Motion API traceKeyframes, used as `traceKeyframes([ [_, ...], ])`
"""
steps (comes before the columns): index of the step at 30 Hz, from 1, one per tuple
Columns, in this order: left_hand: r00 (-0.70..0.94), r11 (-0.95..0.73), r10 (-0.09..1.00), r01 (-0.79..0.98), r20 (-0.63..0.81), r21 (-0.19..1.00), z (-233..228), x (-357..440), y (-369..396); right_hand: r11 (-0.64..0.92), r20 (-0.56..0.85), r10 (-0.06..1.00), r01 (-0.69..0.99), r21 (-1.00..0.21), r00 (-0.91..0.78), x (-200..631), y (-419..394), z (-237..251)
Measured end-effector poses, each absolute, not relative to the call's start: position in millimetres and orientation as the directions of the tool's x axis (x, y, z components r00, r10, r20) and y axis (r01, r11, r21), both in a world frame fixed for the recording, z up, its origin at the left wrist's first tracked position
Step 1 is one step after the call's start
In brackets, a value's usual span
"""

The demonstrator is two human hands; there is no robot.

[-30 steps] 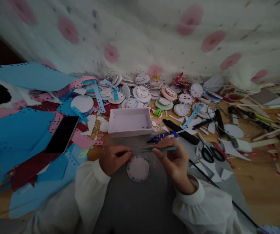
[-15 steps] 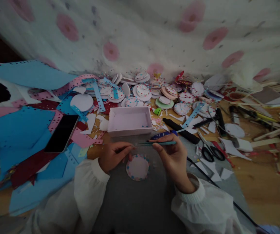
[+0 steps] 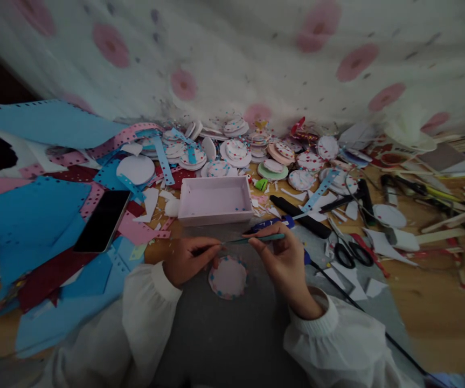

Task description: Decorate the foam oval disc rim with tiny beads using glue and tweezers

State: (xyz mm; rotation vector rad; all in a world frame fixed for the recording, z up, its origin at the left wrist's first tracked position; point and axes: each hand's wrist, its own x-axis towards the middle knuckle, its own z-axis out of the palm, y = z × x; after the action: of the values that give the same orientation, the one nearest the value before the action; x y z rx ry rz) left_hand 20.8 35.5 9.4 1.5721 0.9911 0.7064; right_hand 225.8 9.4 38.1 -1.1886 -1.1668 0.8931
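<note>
My right hand (image 3: 284, 267) pinches slim teal tweezers (image 3: 265, 237), held nearly level with the tip pointing left. The tip reaches the fingertips of my left hand (image 3: 187, 260), whose thumb and forefinger are pressed together; what sits between them is too small to make out. Just below, a pale round disc (image 3: 228, 277) edged with blue and red dots lies flat on the grey mat (image 3: 224, 345). Behind my right hand is a blue corded tool (image 3: 273, 223), partly hidden. Beyond both hands stands a shallow pale pink box (image 3: 216, 216) with a few blue dots inside.
Black-handled scissors (image 3: 350, 253) and white paper scraps lie to the right, with a black cable (image 3: 361, 308) crossing the mat. At left, a phone (image 3: 103, 221) rests on blue and pink foam sheets (image 3: 34, 215). Many decorated discs (image 3: 236, 153) pile up along the curtain.
My right hand and the tweezers have shifted slightly left, bringing the tip to my left fingertips. The left hand and the disc have stayed nearly in place.
</note>
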Motion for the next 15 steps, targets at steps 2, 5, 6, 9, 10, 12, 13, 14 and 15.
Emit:
traceKeyframes([
  [2,0.481,-0.069,0.875,0.238,-0.055,0.969,9.2,20.7,35.7,0.179,0.188,0.96,0.063,-0.982,0.206,225.9,9.9,38.2],
  [5,0.473,-0.07,0.88,0.223,-0.045,0.972,9.8,20.6,35.6,0.168,0.182,0.962,0.083,-0.982,0.203,225.8,10.0,38.9],
  [6,0.472,-0.068,0.881,0.221,-0.045,0.973,10.4,20.7,35.5,0.165,0.179,0.963,0.085,-0.983,0.204,225.7,10.0,39.1],
  [9,0.48,-0.076,0.876,0.237,-0.049,0.969,13.2,21.2,35.9,0.166,0.179,0.962,0.077,-0.983,0.207,225.3,10.0,39.0],
  [10,0.484,-0.079,0.873,0.241,-0.05,0.967,14.1,21.5,36.1,0.171,0.184,0.961,0.076,-0.982,0.208,225.3,9.9,38.6],
  [12,0.488,-0.077,0.872,0.238,-0.051,0.968,14.8,21.9,36.3,0.184,0.195,0.957,0.071,-0.98,0.214,225.4,9.8,37.7],
  [13,0.483,-0.071,0.874,0.232,-0.052,0.97,14.5,21.9,36.3,0.191,0.2,0.954,0.062,-0.98,0.222,225.6,9.7,37.3],
  [14,0.476,-0.062,0.878,0.226,-0.054,0.972,13.7,21.8,36.1,0.202,0.207,0.949,0.048,-0.978,0.237,225.7,9.5,36.9],
  [15,0.464,-0.051,0.884,0.218,-0.057,0.975,12.7,21.5,35.8,0.218,0.22,0.941,0.034,-0.975,0.258,225.9,9.3,36.7],
])
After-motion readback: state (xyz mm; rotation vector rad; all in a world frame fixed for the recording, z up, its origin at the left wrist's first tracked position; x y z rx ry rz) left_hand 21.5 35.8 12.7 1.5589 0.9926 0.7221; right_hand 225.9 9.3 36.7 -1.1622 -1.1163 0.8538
